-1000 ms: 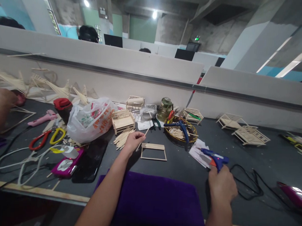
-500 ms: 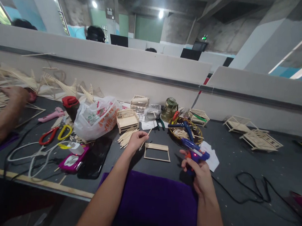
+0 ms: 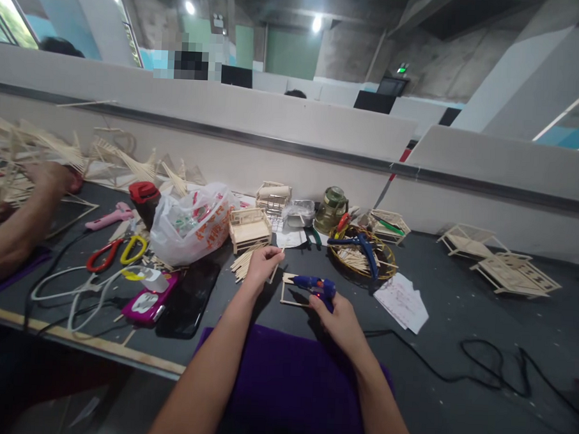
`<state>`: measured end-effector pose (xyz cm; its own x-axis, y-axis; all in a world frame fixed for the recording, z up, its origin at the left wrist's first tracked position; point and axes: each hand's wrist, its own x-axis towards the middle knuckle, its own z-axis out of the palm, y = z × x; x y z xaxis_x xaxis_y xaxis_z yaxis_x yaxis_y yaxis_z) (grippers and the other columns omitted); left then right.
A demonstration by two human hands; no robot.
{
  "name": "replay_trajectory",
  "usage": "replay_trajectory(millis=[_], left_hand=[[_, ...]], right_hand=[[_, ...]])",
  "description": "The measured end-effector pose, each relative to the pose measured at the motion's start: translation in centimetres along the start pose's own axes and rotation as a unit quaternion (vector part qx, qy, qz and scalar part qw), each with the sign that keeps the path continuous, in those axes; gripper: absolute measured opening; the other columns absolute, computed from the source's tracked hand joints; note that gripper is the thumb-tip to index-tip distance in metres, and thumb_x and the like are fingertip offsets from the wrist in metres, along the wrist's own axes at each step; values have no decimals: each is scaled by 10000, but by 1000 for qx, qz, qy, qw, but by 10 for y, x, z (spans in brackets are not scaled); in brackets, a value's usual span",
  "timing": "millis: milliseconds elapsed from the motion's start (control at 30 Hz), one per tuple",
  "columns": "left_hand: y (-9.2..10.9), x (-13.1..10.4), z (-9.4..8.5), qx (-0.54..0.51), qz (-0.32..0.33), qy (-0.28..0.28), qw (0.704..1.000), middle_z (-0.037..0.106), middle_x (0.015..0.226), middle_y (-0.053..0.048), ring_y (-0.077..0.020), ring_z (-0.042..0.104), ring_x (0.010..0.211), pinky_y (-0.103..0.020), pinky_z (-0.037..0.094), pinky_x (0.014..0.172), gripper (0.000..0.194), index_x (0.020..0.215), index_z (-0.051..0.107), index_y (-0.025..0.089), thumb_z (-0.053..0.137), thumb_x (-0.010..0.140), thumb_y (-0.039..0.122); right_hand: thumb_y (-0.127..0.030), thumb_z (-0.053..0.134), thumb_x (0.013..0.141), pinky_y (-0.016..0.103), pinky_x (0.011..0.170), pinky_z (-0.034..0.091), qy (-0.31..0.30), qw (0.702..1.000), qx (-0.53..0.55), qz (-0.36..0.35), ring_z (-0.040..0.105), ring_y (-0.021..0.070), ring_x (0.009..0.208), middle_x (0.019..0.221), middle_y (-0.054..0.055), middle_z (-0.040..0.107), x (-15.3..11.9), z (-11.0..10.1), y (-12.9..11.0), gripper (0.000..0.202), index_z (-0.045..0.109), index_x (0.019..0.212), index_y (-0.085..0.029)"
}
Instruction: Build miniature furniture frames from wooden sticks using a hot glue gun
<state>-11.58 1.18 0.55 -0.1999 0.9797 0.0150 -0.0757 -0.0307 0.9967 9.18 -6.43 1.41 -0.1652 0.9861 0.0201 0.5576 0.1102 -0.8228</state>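
My left hand (image 3: 264,265) is closed in a pinch on a thin wooden stick (image 3: 273,274), held upright beside a pile of loose sticks (image 3: 242,264). Wrapped round a blue glue gun (image 3: 325,291) is my right hand (image 3: 336,315); a small red light glows on the gun. Its nozzle points left, over a small rectangular stick frame (image 3: 282,295) lying on the dark table. The gun and my right hand cover much of that frame. A purple cloth (image 3: 292,383) lies in front of me.
Behind stand a small stick-built seat (image 3: 250,228), a green jar (image 3: 331,209) and a basket (image 3: 387,270) of sticks and pliers. Left are a plastic bag (image 3: 193,222), a phone (image 3: 188,300) and a power strip (image 3: 149,300). Paper notes (image 3: 403,302) and a black cord (image 3: 427,370) lie right. A co-worker's arm (image 3: 25,215) reaches in at far left.
My right hand has brought the glue gun left, from beside the stick frame to over it. My left hand still pinches the stick in nearly the same place.
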Motion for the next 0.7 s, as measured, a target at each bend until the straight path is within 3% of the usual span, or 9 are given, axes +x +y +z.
replay_trajectory(millis=[100,267,700], left_hand=[[1,0,0,-7,0,2,1000,614,628,-6,-98,473,567,-208,344,523,281,723,700,133,734,596,382],[-1,0,0,-11,3,6,1000,640,658,-15,-107,501,591,-220,379,556,256,740,711,137,731,608,355],[2,-2,1,-30,-3,-1,1000,628,647,-11,-96,480,572,-204,355,518,236,727,698,137,730,608,338]], right_hand=[[-521,469,858,316,727,480,-3,999,-44,-15,655,255,818,853,104,714,6,3,-2,464,676,1002,-132],[-507,443,876,332,797,464,-13,996,-91,-2,650,265,908,951,132,710,7,10,0,473,657,1064,-129],[-473,440,893,323,796,457,-4,987,-160,-14,655,279,956,960,151,715,8,15,-1,463,634,1140,-133]])
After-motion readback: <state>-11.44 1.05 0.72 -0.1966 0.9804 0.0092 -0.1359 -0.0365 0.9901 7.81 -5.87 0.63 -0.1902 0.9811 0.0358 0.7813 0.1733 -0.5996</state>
